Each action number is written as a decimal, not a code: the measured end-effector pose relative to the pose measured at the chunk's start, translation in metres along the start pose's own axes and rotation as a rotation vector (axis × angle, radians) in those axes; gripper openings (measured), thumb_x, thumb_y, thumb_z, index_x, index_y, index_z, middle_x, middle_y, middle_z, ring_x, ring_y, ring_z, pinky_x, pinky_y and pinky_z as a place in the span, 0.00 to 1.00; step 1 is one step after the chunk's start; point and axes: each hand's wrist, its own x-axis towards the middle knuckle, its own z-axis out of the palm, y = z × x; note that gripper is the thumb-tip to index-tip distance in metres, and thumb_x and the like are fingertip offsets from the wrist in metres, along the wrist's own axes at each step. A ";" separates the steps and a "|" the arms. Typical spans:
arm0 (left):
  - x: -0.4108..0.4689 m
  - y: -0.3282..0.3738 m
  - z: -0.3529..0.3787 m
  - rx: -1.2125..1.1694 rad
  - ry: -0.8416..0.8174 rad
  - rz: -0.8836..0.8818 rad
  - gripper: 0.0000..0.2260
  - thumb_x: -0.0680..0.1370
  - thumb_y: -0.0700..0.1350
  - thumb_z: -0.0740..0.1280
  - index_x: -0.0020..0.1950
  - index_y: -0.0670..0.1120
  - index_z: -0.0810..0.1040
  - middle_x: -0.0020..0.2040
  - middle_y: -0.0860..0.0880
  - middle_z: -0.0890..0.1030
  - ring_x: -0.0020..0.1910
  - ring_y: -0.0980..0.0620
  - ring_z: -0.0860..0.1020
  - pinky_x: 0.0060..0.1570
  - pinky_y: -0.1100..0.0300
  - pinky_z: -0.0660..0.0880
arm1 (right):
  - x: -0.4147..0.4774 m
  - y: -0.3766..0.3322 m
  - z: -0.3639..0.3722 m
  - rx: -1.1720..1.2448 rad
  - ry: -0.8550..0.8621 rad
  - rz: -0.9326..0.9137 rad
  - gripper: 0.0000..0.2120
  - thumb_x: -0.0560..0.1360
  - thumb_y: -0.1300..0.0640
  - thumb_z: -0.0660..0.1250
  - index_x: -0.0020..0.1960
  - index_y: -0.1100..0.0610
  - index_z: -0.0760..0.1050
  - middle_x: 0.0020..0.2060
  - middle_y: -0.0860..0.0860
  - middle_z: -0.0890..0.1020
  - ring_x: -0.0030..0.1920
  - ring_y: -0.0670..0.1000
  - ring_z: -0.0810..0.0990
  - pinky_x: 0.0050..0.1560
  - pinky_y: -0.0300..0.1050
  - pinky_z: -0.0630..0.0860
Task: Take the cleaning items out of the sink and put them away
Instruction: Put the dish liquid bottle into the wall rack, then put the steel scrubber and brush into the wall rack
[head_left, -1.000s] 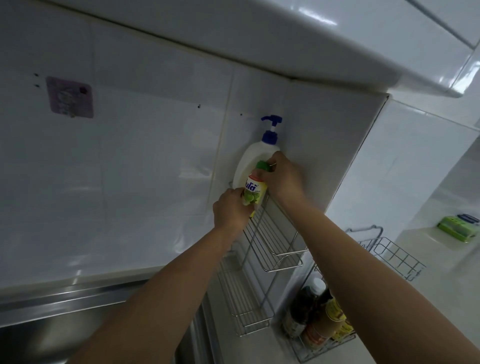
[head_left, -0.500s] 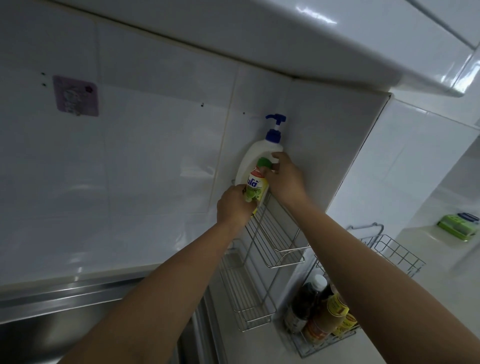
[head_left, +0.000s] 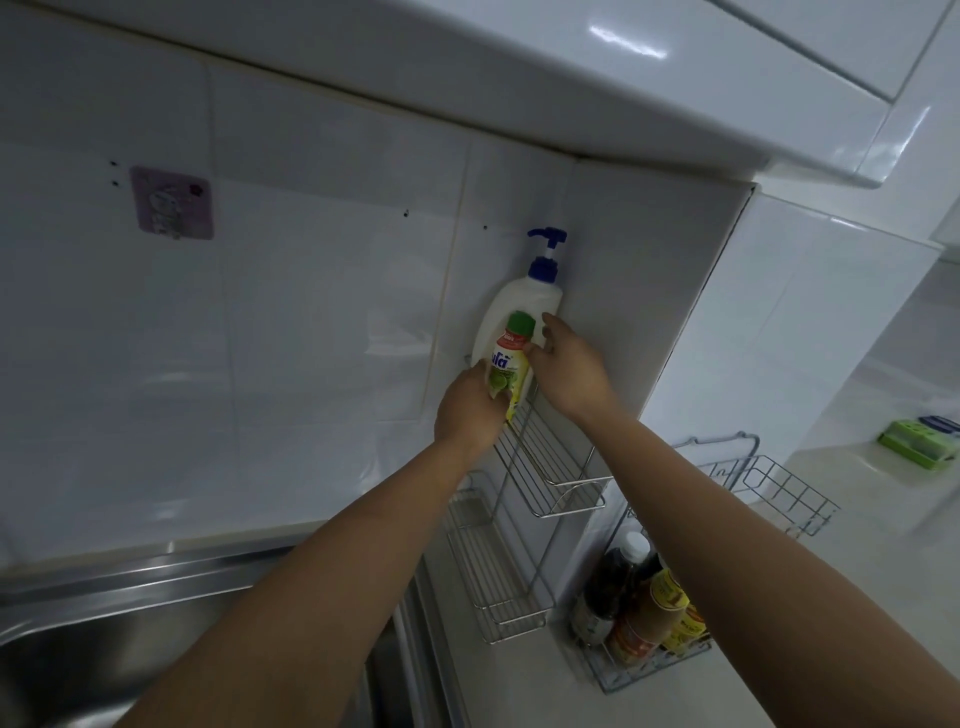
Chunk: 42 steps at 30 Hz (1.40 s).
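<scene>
Plastic dish-soap bottle (head_left: 508, 366) sat at top wire rack (head_left: 553, 470), in front of white pump bottle (head_left: 522, 306). Left hand (head_left: 467, 410) gripped base, right hand (head_left: 569, 371) pinched shoulder. Looked light, stiff, maybe slick; body grip safest.

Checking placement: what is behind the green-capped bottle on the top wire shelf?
Behind the green-capped bottle stands a white pump bottle with a blue pump, against the tiled corner. Its lower part is hidden by the bottle and both hands.
</scene>
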 end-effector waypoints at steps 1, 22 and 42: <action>-0.005 0.000 -0.003 0.011 0.008 -0.010 0.22 0.79 0.44 0.62 0.72 0.43 0.65 0.68 0.43 0.73 0.65 0.44 0.72 0.60 0.59 0.69 | -0.006 0.000 0.000 -0.032 0.007 -0.010 0.26 0.81 0.53 0.59 0.77 0.56 0.56 0.68 0.58 0.73 0.66 0.56 0.73 0.59 0.40 0.68; -0.227 -0.153 -0.088 0.679 -0.089 -0.216 0.22 0.78 0.43 0.62 0.72 0.44 0.64 0.67 0.42 0.73 0.64 0.41 0.72 0.61 0.48 0.72 | -0.231 0.030 0.164 -0.604 -0.532 -0.365 0.31 0.79 0.49 0.58 0.77 0.58 0.53 0.77 0.57 0.55 0.77 0.58 0.54 0.76 0.55 0.53; -0.358 -0.325 -0.047 0.593 -0.549 -0.346 0.30 0.72 0.39 0.65 0.74 0.48 0.63 0.67 0.41 0.71 0.60 0.40 0.74 0.54 0.50 0.75 | -0.333 0.147 0.348 -0.578 -0.987 0.031 0.35 0.75 0.51 0.66 0.76 0.57 0.54 0.76 0.58 0.57 0.70 0.62 0.64 0.65 0.57 0.71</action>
